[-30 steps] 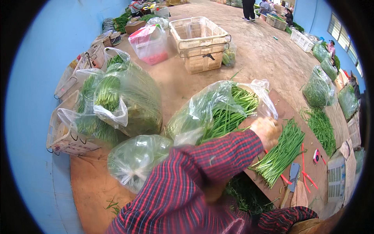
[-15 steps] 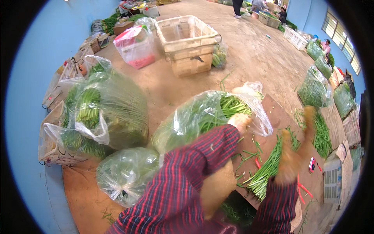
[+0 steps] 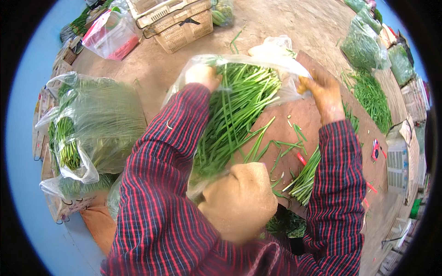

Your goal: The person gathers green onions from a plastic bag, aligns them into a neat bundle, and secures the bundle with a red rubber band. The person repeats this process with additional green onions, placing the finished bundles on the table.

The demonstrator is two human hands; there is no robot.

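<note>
A clear plastic bag (image 3: 287, 95) lies open in front of me, holding long green stalks (image 3: 237, 99) with pale cut ends, like chives. My right hand (image 3: 324, 94) pinches the bag's right edge and draws the film taut. At the bag's far left, my left hand (image 3: 202, 77) is closed on the film, its fingers partly veiled by plastic and slightly blurred. Beside my right forearm, a loose pile of the same stalks (image 3: 307, 177) rests on a brown board (image 3: 294, 119). Trimmed bits are scattered between bag and pile.
A larger bag of greens (image 3: 110, 122) stands at left. Stacked cream crates (image 3: 179, 30) and a clear bin with a pink lid (image 3: 110, 37) are at the back. Red strips, a small red device (image 3: 375, 150) and more greens (image 3: 368, 99) are at right. A tan pad (image 3: 241, 200) covers my lap.
My right hand has moved from above the loose pile up to the bag's edge. My left hand has shifted left along the bag, whose mouth is now spread wider. The view has tilted downward.
</note>
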